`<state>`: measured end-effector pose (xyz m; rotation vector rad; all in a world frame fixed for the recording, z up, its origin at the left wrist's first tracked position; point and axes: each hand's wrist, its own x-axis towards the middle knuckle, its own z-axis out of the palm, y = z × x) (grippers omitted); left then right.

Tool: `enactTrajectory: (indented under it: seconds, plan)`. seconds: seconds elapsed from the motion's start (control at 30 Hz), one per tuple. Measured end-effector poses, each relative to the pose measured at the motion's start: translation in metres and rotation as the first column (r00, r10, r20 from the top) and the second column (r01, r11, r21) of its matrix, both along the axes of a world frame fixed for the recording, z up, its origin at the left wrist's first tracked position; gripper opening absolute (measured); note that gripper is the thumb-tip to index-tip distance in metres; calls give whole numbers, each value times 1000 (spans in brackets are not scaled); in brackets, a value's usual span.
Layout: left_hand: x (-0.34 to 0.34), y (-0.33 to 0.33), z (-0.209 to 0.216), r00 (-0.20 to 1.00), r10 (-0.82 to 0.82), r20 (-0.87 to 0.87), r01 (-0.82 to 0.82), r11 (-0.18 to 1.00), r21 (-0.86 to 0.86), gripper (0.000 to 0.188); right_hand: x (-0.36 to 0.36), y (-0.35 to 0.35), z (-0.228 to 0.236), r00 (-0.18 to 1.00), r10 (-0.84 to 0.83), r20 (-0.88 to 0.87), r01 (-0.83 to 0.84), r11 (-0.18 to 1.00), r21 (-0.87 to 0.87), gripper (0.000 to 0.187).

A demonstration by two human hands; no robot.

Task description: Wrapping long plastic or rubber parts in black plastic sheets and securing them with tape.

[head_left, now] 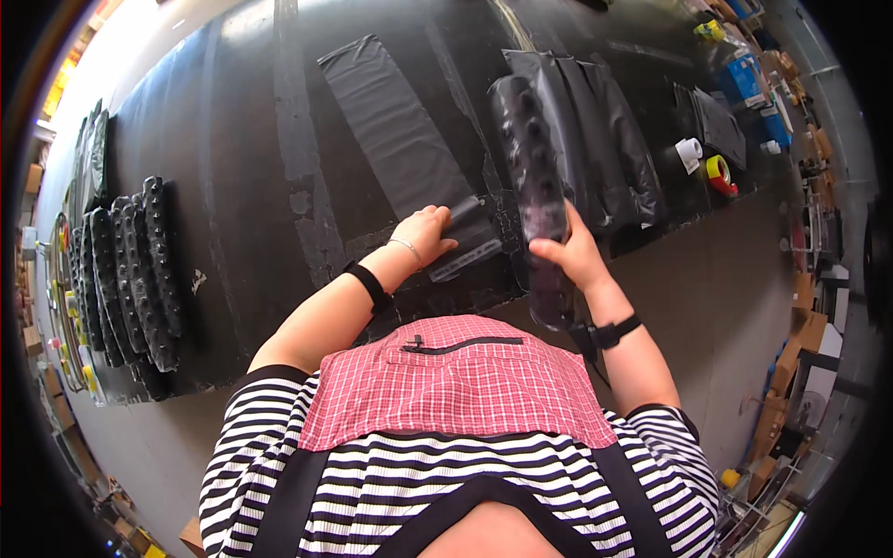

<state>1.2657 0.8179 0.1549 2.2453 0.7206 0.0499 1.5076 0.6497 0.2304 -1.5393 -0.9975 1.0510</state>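
Observation:
My right hand [575, 251] is closed round the lower part of a long black studded strip [530, 139] with a glossy surface. The strip points away from me, tilted slightly left, above the table. A long flat black plastic bag [400, 139] lies on the dark table, its near end towards me. At that near end, my left hand [426, 234] has its fingers curled on the bag's edge, where the film is folded up a little. The fingertips are partly hidden. Right of the strip lies a pile of black plastic bags [595, 139].
Several studded black strips [130, 279] lie side by side at the table's left. On the right are a white roll [688, 151], a yellow and red tape roll [719, 174] and dark flat sheets [714, 121]. The dark table [251, 139] has worn tape lines. Shelves with boxes stand beyond.

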Motion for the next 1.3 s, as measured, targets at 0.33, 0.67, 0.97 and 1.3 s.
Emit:
enactTrajectory:
  seconds: [0.33,0.67,0.97,1.3]
  plan:
    - [7,-4,-10,988,-106,-111,130,963,236,15,-37,-106,-22,773,216,596,-53,959,-278,100]
    - [-5,6,-20,964,262,51,-247,948,-200,25,-37,-128,-32,608,315,729,-107,942,-318,98]
    - [-7,-22,23,958,78,275,-200,872,447,27,-28,-98,-12,929,357,96,-242,783,-573,103]
    - [5,28,7,825,556,-100,-551,831,73,28,-67,-21,7,766,409,497,-119,849,-515,103]
